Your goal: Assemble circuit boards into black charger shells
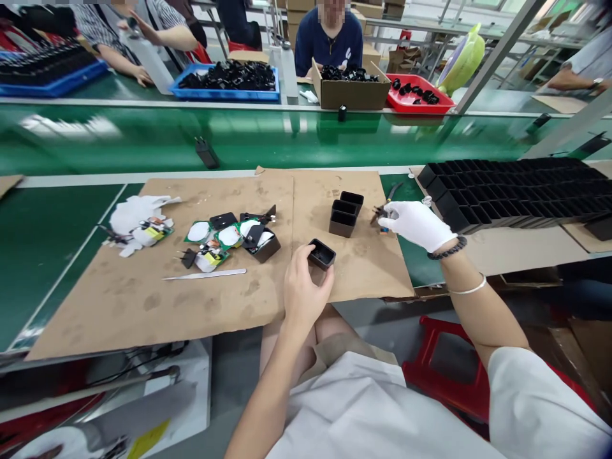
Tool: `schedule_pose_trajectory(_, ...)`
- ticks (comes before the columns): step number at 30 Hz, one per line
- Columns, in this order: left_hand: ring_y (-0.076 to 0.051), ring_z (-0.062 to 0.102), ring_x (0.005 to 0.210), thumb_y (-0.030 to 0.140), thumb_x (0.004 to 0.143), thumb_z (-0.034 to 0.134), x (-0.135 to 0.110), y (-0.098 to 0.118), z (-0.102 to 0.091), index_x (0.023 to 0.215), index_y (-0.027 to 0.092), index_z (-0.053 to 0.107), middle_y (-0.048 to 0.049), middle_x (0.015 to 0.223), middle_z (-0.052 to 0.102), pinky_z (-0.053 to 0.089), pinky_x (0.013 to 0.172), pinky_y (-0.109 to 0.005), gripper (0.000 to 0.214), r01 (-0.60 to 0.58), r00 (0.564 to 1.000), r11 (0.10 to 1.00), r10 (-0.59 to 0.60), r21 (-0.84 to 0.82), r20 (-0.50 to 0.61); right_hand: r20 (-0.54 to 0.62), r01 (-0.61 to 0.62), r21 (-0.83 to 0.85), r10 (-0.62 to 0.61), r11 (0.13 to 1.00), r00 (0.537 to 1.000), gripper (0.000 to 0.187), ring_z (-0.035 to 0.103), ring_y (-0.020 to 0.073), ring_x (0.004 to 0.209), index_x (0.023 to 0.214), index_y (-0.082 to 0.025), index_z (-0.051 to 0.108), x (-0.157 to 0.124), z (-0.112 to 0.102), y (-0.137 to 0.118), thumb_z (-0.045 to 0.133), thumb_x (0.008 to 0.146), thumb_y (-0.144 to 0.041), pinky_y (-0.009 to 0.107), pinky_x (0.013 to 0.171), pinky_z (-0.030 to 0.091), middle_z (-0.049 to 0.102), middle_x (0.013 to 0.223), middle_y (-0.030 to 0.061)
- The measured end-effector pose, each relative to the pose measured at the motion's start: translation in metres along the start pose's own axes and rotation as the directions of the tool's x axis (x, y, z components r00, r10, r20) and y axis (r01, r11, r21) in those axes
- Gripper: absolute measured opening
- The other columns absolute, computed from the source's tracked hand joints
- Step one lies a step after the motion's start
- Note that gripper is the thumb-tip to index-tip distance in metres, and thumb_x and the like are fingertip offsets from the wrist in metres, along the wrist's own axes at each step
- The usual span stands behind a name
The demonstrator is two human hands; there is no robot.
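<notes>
My bare left hand (pixel 304 288) is curled around a small black open plastic housing (pixel 321 254) that rests on the brown cardboard sheet (pixel 143 299). My right hand (pixel 415 223), in a white glove, is closed on a small tool, apparently cutters or pliers (pixel 385 205), at the cardboard's right edge. Three more black housings (pixel 345 213) stand in a row just left of that hand. Circuit boards with white discs and black parts (pixel 229 241) lie to the left, with metal tweezers (pixel 205 275) in front of them.
A black compartment tray (pixel 516 191) sits at the right. The green conveyor belt (pixel 287 137) runs across behind, carrying a black adapter (pixel 206 153). Other people work beyond it, beside blue (pixel 224 80) and red (pixel 418 94) bins and a cardboard box (pixel 351 89). A red stool (pixel 440 370) stands below.
</notes>
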State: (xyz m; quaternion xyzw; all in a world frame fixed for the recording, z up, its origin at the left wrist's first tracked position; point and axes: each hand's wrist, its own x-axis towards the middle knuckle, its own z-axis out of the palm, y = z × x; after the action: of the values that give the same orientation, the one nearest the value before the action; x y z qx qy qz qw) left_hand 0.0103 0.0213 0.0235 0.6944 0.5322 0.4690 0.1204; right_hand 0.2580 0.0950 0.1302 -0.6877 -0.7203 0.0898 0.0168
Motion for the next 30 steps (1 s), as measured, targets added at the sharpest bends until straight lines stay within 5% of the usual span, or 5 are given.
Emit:
schedule_pose_trajectory(5,-0.028,0.065,0.12,0.024,0.087,0.065,-0.001,0.0,0.002,0.129,0.019,0.051,-0.0145,0.126,0.065,0.054,0.101,-0.043,0.044,-0.008,1.0,1.0,0.008,0.019,0.005,0.445,0.039,0.376,-0.218,0.926,0.869,0.03,0.066,0.0178,0.065,0.087,-0.021,0.069,-0.014,-0.003,0.001,0.055,0.087,-0.048,0.028,0.063,0.048,0.072,0.074,0.002)
schedule_pose_trajectory(7,-0.028,0.065,0.121,0.025,0.088,0.065,-0.001,0.0,0.002,0.129,0.019,0.051,-0.0147,0.127,0.065,0.054,0.102,-0.043,0.044,-0.005,1.0,1.0,0.004,0.024,0.009,0.471,0.015,0.462,-0.259,0.887,0.843,0.033,0.069,0.0192,0.073,0.094,-0.021,0.069,-0.018,0.002,0.003,0.055,0.087,-0.05,0.028,0.067,0.051,0.076,0.084,0.0034)
schedule_pose_trajectory(11,-0.029,0.065,0.121,0.025,0.088,0.064,-0.001,0.0,0.001,0.129,0.019,0.051,-0.0151,0.126,0.064,0.054,0.102,-0.043,0.043,0.0,1.0,1.0,-0.001,0.02,0.029,0.314,0.122,0.46,-0.289,0.88,0.904,0.036,0.07,0.0234,0.092,0.102,-0.022,0.07,-0.028,0.011,0.006,0.056,0.088,-0.053,0.032,0.083,0.052,0.077,0.101,0.0044)
schedule_pose_trajectory(24,-0.03,0.062,0.125,0.026,0.09,0.063,-0.001,0.0,0.002,0.13,0.017,0.052,-0.0172,0.128,0.063,0.05,0.108,-0.046,0.043,0.0,0.999,0.998,-0.002,0.056,0.043,0.16,-0.017,0.567,-0.09,0.823,0.983,0.047,0.069,0.0219,0.081,0.123,-0.02,0.063,-0.055,0.037,0.008,0.059,0.09,-0.053,0.033,0.077,0.053,0.074,0.088,0.004)
schedule_pose_trajectory(30,-0.032,0.063,0.124,0.027,0.09,0.062,-0.001,0.001,0.002,0.13,0.016,0.052,-0.0183,0.128,0.064,0.053,0.104,-0.047,0.042,-0.019,0.999,0.997,0.016,0.073,0.047,-0.264,-0.066,0.253,0.134,0.965,0.955,0.035,0.069,0.0232,0.082,0.118,-0.02,0.064,-0.064,0.039,0.019,0.068,0.085,-0.03,0.034,0.075,0.05,0.072,0.091,0.0049)
